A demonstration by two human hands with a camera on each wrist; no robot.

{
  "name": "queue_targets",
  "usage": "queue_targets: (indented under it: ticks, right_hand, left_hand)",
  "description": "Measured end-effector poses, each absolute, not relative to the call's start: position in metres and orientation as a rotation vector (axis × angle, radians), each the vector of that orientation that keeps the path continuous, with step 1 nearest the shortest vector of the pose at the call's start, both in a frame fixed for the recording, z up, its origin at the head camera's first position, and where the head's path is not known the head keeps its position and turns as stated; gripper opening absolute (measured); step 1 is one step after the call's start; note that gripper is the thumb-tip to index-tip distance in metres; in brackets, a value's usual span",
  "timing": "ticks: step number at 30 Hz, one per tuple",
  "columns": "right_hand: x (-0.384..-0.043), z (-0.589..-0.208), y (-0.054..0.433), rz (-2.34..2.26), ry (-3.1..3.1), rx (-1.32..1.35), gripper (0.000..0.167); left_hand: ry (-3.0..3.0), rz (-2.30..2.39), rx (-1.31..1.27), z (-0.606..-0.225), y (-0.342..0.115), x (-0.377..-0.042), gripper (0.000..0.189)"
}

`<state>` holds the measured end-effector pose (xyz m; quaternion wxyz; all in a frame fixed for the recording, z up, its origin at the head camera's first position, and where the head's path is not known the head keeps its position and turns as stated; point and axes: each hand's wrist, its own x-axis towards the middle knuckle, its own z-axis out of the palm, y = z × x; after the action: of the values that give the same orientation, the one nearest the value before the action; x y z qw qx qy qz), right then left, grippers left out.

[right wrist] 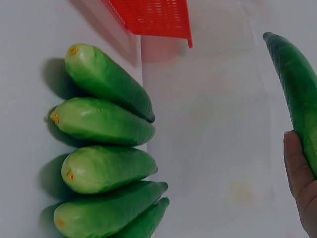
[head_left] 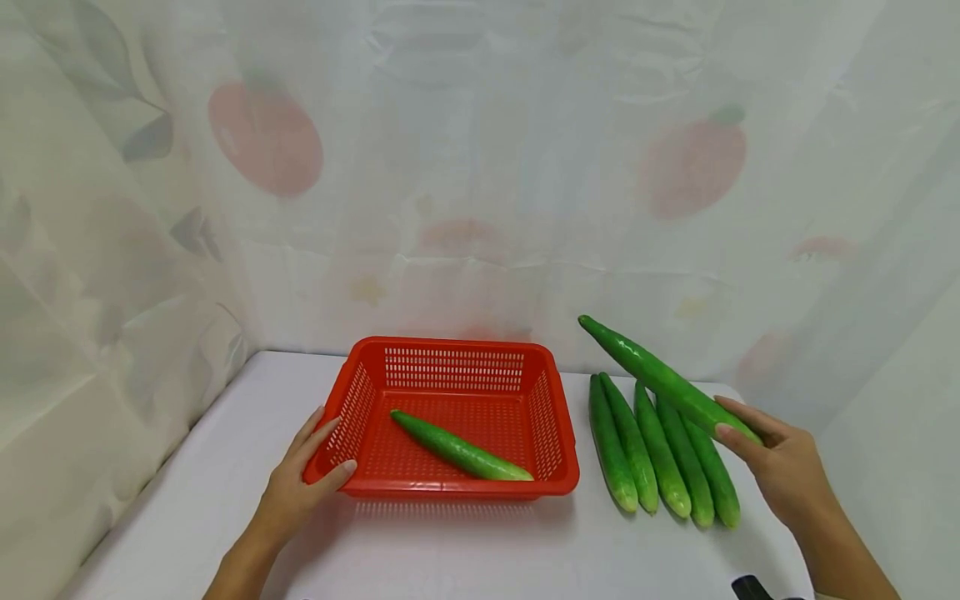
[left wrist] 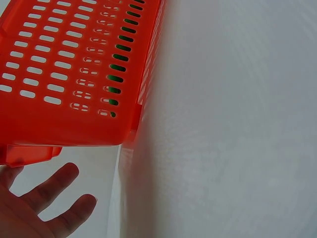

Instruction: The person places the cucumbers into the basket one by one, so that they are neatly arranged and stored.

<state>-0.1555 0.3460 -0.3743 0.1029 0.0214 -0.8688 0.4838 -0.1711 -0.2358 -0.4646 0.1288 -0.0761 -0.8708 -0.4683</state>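
Closest to the head camera, the right-hand grip (head_left: 783,458) is clasped on a long green cucumber (head_left: 660,377), thumb and fingers pinching its thick end while its thin tip points up and away to the left. That cucumber is held in the air above the desk (head_left: 450,558), the tip standing out against the pale back sheet (head_left: 480,125). The left-hand grip (head_left: 292,487) is released, its fingers spread and fairly straight, lying at the left rim of a red plastic basket (head_left: 420,487) with the thumb near the front corner. Inside the basket, a single cucumber (head_left: 457,450) lies aslant on the slotted floor, its thicker end by the front wall. To the right of the basket, five cucumbers (head_left: 663,454) lie side by side on the desk, pale blunt ends toward the person, each throwing a soft shadow. The desk top is white with a faint lilac cast, smooth, and tinted pink under the basket's front edge; its far side meets the back sheet. That sheet hangs like a wall, whitish and lightly creased, printed with faded red fruit and yellowish stars. Along the left, a cream sheet (head_left: 67,433) with grey leaf prints falls in broader wrinkles. By the right forearm, a small black object (head_left: 750,587) is cut off by the bottom edge, too little showing to identify.
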Motion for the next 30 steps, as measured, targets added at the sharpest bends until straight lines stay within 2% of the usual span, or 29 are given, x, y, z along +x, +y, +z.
queue_targets:
  ticks: [10, 17, 30]
  right_hand:
    - [-0.165, -0.364, 0.320, 1.573, -2.463, 0.327, 0.041]
    - [-0.169, -0.358, 0.302, 1.431, -2.543, 0.331, 0.044]
    - [-0.180, -0.359, 0.272, 1.606, -2.504, 0.470, 0.042]
  left_hand:
    - [-2.547, -1.340, -0.202, -0.463, -0.236, -0.170, 0.065]
    - [-2.544, -1.356, -0.209, -0.463, -0.235, -0.170, 0.065]
    - [-2.572, -1.312, -0.188, -0.466, -0.236, -0.171, 0.065]
